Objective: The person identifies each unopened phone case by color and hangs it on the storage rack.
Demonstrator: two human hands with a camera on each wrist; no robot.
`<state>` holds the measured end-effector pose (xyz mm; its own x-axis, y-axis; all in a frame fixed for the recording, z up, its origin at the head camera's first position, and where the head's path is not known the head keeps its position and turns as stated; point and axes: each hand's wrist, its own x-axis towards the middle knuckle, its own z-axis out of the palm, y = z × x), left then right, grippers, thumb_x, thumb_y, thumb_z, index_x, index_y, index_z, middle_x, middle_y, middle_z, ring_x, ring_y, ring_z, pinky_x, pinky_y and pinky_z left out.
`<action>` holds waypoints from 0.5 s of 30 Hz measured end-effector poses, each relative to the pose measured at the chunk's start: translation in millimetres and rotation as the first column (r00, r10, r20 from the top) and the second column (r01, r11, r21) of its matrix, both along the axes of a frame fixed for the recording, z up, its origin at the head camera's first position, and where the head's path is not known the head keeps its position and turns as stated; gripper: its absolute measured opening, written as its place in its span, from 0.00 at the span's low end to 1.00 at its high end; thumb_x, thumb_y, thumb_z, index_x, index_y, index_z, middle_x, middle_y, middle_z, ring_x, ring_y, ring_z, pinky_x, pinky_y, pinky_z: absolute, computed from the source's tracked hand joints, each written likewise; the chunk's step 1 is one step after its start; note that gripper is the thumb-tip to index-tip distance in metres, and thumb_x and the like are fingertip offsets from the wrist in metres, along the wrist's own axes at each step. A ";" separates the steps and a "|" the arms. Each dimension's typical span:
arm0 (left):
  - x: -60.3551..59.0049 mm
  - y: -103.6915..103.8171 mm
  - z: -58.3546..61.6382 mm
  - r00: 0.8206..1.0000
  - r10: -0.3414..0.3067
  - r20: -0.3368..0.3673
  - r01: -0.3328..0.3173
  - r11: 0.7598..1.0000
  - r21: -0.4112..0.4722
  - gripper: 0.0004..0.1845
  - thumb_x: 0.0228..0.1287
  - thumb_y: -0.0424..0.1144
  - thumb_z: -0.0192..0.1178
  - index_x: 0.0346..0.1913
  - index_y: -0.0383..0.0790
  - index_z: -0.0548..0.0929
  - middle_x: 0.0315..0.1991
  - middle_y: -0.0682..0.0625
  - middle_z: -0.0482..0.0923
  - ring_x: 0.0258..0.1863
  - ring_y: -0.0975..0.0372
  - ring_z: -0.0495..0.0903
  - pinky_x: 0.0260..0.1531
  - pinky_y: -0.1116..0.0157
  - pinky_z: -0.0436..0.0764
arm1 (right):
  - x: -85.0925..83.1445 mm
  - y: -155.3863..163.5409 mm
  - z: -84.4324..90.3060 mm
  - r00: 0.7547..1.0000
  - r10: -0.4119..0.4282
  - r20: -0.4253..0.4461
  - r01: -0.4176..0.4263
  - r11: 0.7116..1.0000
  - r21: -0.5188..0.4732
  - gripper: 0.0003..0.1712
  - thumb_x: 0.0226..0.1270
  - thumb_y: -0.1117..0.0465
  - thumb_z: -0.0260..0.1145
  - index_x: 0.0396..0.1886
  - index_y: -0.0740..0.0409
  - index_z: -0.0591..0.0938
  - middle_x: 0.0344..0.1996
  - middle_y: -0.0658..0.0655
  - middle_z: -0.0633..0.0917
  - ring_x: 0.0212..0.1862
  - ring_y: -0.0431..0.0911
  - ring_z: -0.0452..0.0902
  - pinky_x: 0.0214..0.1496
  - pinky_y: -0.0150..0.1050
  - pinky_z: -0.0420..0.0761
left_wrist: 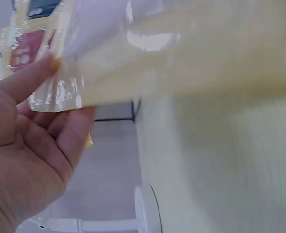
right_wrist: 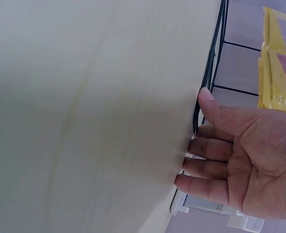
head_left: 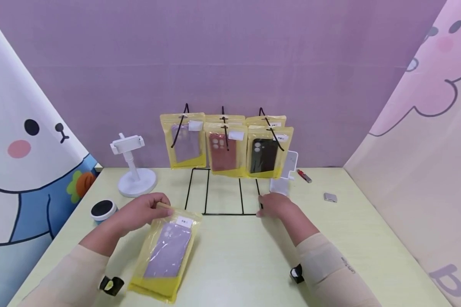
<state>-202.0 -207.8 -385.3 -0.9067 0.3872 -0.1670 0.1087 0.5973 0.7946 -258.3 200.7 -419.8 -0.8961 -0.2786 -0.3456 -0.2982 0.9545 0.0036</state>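
Note:
A yellow packet (head_left: 167, 253) with a purple phone case inside lies on the pale green table (head_left: 238, 260). My left hand (head_left: 144, 211) pinches its top edge between thumb and fingers; the left wrist view shows the same left hand (left_wrist: 31, 145) on the packet (left_wrist: 182, 53). My right hand (head_left: 274, 205) rests at the front right corner of the black wire rack (head_left: 230, 213). In the right wrist view this right hand (right_wrist: 240, 160) has its fingertips on the table and its thumb against the rack wire (right_wrist: 215, 53). Purple (head_left: 184, 143), red (head_left: 223, 151) and black (head_left: 265, 153) packets hang on the rack.
A white phone stand (head_left: 132, 170) is at the back left, with a round black-topped puck (head_left: 103, 209) near the left edge. A clear white holder (head_left: 286, 172), a small red item (head_left: 304, 175) and a small grey item (head_left: 330, 197) lie right of the rack. Cartoon panels wall both sides.

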 end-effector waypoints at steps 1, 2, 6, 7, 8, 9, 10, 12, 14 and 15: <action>1.1 1.2 4.1 1.000 0.018 -0.004 -0.018 0.999 0.027 0.13 0.65 0.51 0.64 0.42 0.46 0.80 0.35 0.47 0.79 0.37 0.55 0.76 0.34 0.61 0.78 | 0.0 0.0 0.2 1.000 0.001 -0.001 -0.001 1.000 -0.001 0.40 0.64 0.41 0.67 0.69 0.57 0.72 0.62 0.60 0.79 0.61 0.56 0.76 0.60 0.52 0.77; 2.3 2.5 8.2 0.999 0.037 -0.009 -0.036 0.998 0.047 0.14 0.65 0.52 0.64 0.43 0.46 0.80 0.36 0.47 0.80 0.38 0.55 0.76 0.35 0.61 0.79 | -0.1 -0.1 0.3 1.000 0.000 0.000 0.000 1.000 -0.002 0.39 0.64 0.41 0.67 0.69 0.57 0.72 0.62 0.60 0.79 0.60 0.56 0.76 0.60 0.52 0.77; 6.7 7.1 23.7 0.995 0.076 -0.063 -0.067 0.989 0.132 0.16 0.65 0.53 0.63 0.45 0.44 0.80 0.36 0.45 0.80 0.36 0.54 0.77 0.34 0.62 0.80 | 0.1 -0.1 1.2 1.000 -0.005 0.002 0.005 1.000 -0.004 0.39 0.64 0.42 0.67 0.69 0.57 0.72 0.62 0.60 0.79 0.60 0.55 0.76 0.60 0.52 0.77; 8.2 8.2 27.8 0.993 0.082 -0.079 -0.070 0.987 0.144 0.16 0.66 0.53 0.62 0.45 0.44 0.80 0.36 0.45 0.80 0.36 0.55 0.77 0.35 0.62 0.80 | 0.3 0.0 1.6 1.000 -0.006 0.003 0.006 1.000 -0.003 0.39 0.64 0.42 0.67 0.70 0.57 0.72 0.62 0.60 0.79 0.60 0.55 0.76 0.60 0.52 0.77; 9.5 9.1 31.8 0.991 0.091 -0.096 -0.076 0.985 0.152 0.16 0.66 0.54 0.62 0.45 0.45 0.80 0.36 0.45 0.80 0.37 0.55 0.78 0.35 0.63 0.80 | 0.5 0.0 2.1 1.000 -0.007 0.004 0.007 1.000 -0.003 0.39 0.64 0.42 0.67 0.70 0.57 0.72 0.62 0.60 0.79 0.60 0.56 0.76 0.60 0.52 0.76; 10.9 10.0 35.9 0.988 0.099 -0.119 -0.080 0.984 0.158 0.16 0.67 0.54 0.61 0.45 0.45 0.79 0.36 0.45 0.80 0.37 0.56 0.78 0.35 0.63 0.80 | 0.6 0.2 2.4 1.000 -0.007 0.006 0.007 1.000 -0.004 0.39 0.64 0.42 0.67 0.70 0.57 0.71 0.62 0.60 0.79 0.61 0.56 0.76 0.60 0.52 0.76; 12.6 10.8 40.5 0.984 0.110 -0.143 -0.086 0.983 0.160 0.16 0.67 0.54 0.61 0.45 0.46 0.79 0.36 0.45 0.80 0.37 0.55 0.78 0.36 0.63 0.80 | 0.9 0.2 2.9 1.000 -0.005 0.007 0.006 1.000 -0.004 0.40 0.64 0.42 0.67 0.70 0.57 0.71 0.62 0.60 0.79 0.61 0.56 0.76 0.61 0.52 0.76; 15.7 12.4 49.9 0.971 0.143 -0.193 -0.114 0.981 0.154 0.16 0.68 0.56 0.59 0.45 0.48 0.79 0.37 0.45 0.78 0.38 0.55 0.77 0.36 0.63 0.80 | 1.2 0.1 3.0 1.000 -0.007 0.013 0.007 1.000 -0.008 0.40 0.65 0.42 0.66 0.70 0.58 0.71 0.63 0.60 0.78 0.62 0.56 0.75 0.62 0.52 0.76; 18.3 14.0 58.9 0.954 0.175 -0.243 -0.141 0.978 0.152 0.16 0.68 0.56 0.58 0.46 0.48 0.79 0.40 0.45 0.78 0.39 0.54 0.76 0.37 0.65 0.80 | 1.4 0.0 2.7 1.000 -0.006 0.015 0.007 1.000 -0.009 0.40 0.65 0.42 0.66 0.70 0.58 0.70 0.63 0.61 0.78 0.62 0.57 0.74 0.62 0.52 0.75; 19.3 14.9 63.3 0.946 0.192 -0.263 -0.155 0.976 0.153 0.17 0.69 0.57 0.57 0.46 0.47 0.78 0.42 0.45 0.78 0.41 0.54 0.76 0.37 0.66 0.80 | 1.5 -0.1 2.3 1.000 -0.007 0.017 0.007 1.000 -0.009 0.40 0.65 0.42 0.66 0.70 0.58 0.70 0.63 0.61 0.78 0.62 0.57 0.74 0.62 0.52 0.75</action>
<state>-182.7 -192.9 -322.0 -0.9653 0.2213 0.1385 0.2372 0.5215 0.8196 -256.8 200.6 -417.5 -0.8922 -0.2755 -0.3579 -0.2914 0.9566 -0.0099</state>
